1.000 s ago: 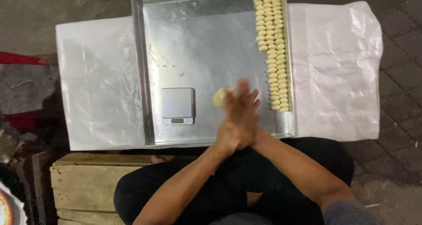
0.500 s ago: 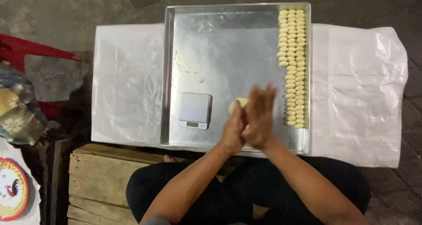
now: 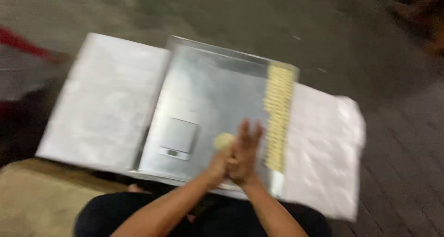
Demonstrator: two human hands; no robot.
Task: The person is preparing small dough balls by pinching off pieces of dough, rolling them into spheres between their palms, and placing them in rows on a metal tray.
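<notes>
My left hand [image 3: 221, 160] and my right hand [image 3: 245, 150] are pressed palm to palm above the near part of a metal tray [image 3: 217, 86]. A pale lump of dough [image 3: 223, 140] sticks out between them on the left side. Rows of small pale dough pieces [image 3: 279, 114] run along the tray's right side. A small silver scale [image 3: 178, 137] rests on the tray just left of my hands. The picture is blurred by motion.
White plastic sheeting [image 3: 106, 102] lies under the tray and spreads out to the left and to the right [image 3: 323, 149]. A wooden crate [image 3: 41, 195] is at lower left. Dark paved ground surrounds everything. My black-clad legs [image 3: 203, 218] are below.
The view has swung and tilted, so the tray now looks skewed and blurred. My hands stay pressed together on the dough, close to the same spot by the scale.
</notes>
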